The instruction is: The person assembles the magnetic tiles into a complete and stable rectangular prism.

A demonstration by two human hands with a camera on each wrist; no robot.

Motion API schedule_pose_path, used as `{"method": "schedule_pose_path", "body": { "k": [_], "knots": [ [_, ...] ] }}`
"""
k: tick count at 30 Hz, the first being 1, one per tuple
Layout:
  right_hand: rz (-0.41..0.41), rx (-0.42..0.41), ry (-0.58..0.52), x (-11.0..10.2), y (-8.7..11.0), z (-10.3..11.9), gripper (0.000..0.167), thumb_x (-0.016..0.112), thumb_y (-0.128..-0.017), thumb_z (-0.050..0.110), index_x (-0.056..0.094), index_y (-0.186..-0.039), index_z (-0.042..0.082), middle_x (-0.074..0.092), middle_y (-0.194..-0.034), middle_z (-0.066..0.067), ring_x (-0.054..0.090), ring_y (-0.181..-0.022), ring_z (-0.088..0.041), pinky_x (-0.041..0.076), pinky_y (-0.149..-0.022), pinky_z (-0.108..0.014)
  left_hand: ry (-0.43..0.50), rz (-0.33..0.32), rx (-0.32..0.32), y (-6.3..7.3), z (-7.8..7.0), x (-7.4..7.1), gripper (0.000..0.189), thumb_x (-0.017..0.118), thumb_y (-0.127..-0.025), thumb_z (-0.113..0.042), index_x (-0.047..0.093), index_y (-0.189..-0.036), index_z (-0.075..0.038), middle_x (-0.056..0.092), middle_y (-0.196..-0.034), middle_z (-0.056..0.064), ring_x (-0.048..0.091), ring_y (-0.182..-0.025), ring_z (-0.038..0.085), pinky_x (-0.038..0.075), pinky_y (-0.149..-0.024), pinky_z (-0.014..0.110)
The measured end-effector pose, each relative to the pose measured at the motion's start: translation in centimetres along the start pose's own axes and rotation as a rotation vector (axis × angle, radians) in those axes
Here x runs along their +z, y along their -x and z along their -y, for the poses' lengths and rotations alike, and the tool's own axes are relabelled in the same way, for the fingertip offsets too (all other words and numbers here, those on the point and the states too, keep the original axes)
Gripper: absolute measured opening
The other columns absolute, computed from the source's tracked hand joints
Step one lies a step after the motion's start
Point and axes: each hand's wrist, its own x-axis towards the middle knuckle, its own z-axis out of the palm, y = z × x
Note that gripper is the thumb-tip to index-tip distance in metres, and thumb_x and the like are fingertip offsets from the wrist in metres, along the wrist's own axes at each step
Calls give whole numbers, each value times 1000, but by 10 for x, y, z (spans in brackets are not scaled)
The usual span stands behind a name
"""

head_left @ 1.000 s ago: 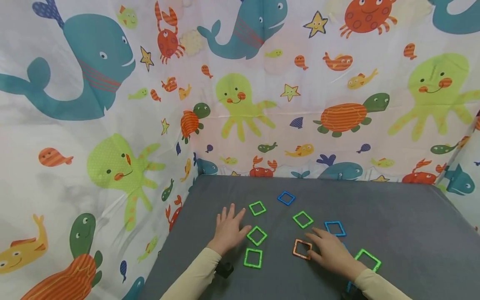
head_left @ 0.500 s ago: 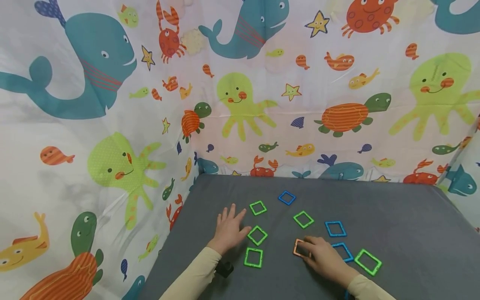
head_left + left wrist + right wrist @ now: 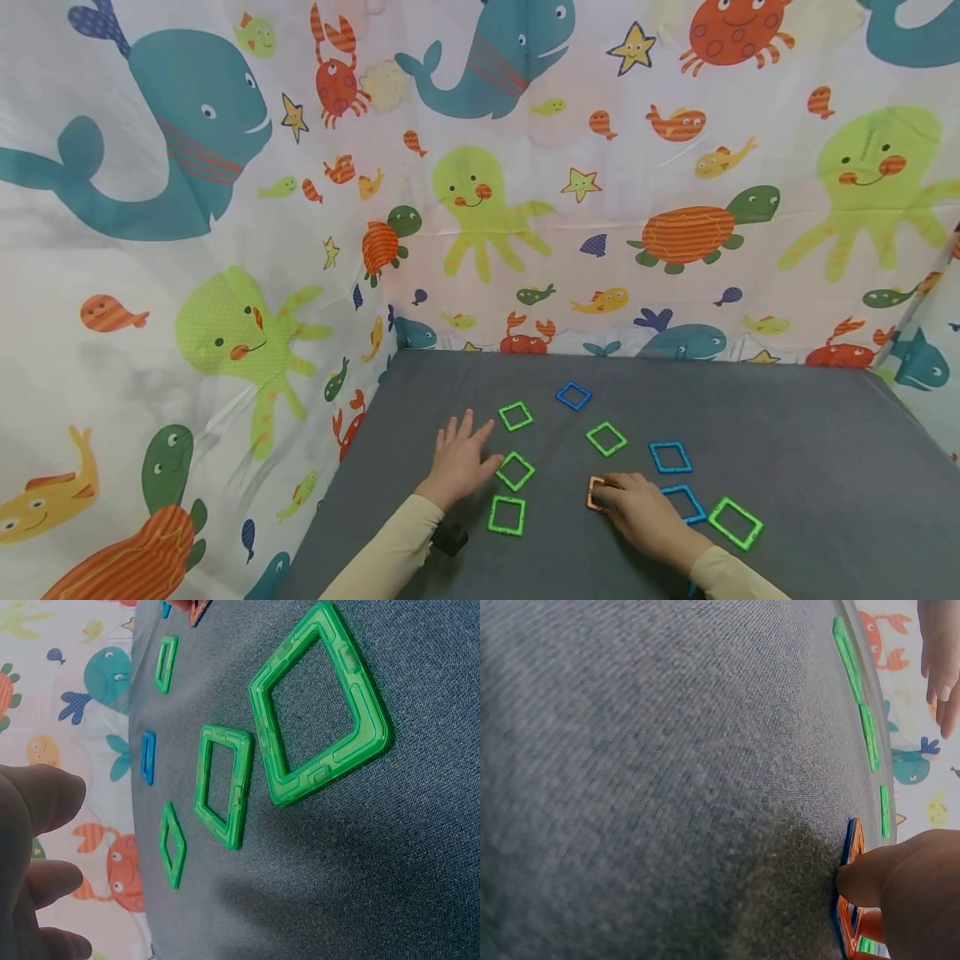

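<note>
My right hand pinches an orange square magnetic tile, an open frame, on the grey table. In the right wrist view the thumb lies on the near edge of this orange tile, and a blue edge shows along its underside. The fingers cover its right part in the head view. My left hand hovers with fingers spread, holding nothing. Beside it are green square tiles: one near the thumb, one closer to me and one farther off.
Farther back lie a blue tile and a green tile. Right of my right hand are two blue tiles, one behind and one partly covered, plus a green tile. A sea-animal printed curtain borders the table.
My right hand has come down and left onto the orange tile, and its fingers have closed on it. The blue tile it covered now shows more. My left hand has stayed almost still.
</note>
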Motion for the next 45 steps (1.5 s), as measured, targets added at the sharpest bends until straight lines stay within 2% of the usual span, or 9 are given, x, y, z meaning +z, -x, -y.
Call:
{"method": "schedule_pose_path", "body": {
  "k": [11,19,31,37,41,45],
  "knots": [
    [79,57,-21,-2,-5,-1,28,76,-88,8,77,-112,23,70,-116,-8,65,-96,-30,53,-71,-47,6,22,-3,0,-1,6,61,66,-97,-39,52,-151,-15,30,-164,26,24,-151,54,21,-118,70],
    [32,55,8,2,-15,-8,25,78,-88,10,78,-109,23,71,-115,-9,66,-95,-31,53,-71,-48,13,22,9,-1,-3,5,60,65,-98,-38,51,-152,-15,29,-165,26,23,-151,55,21,-118,70],
    [67,77,4,2,-16,-11,27,77,-88,8,78,-110,23,71,-119,-11,66,-99,-34,54,-73,-49,1,23,15,-2,-4,11,61,66,-96,-40,53,-150,-14,33,-163,27,30,-148,54,24,-117,70],
    [80,81,13,1,-17,-10,24,77,-88,10,78,-108,24,71,-117,-9,65,-97,-31,54,-72,-47,-20,-16,23,-5,-7,18,59,70,-94,-36,57,-145,-10,42,-156,28,47,-138,51,33,-114,66],
    [78,80,17,1,-17,-10,25,77,-88,10,78,-108,24,71,-117,-9,65,-96,-31,54,-71,-47,-61,-67,33,-7,-11,27,55,75,-90,-32,63,-138,-9,54,-143,26,58,-124,48,44,-103,61],
    [78,84,18,1,-17,-10,25,77,-88,9,78,-109,24,71,-117,-10,65,-96,-31,54,-71,-46,-77,-75,18,-8,-16,37,53,76,-87,-31,65,-134,-10,60,-130,21,61,-112,42,49,-91,57]
  ]
}}
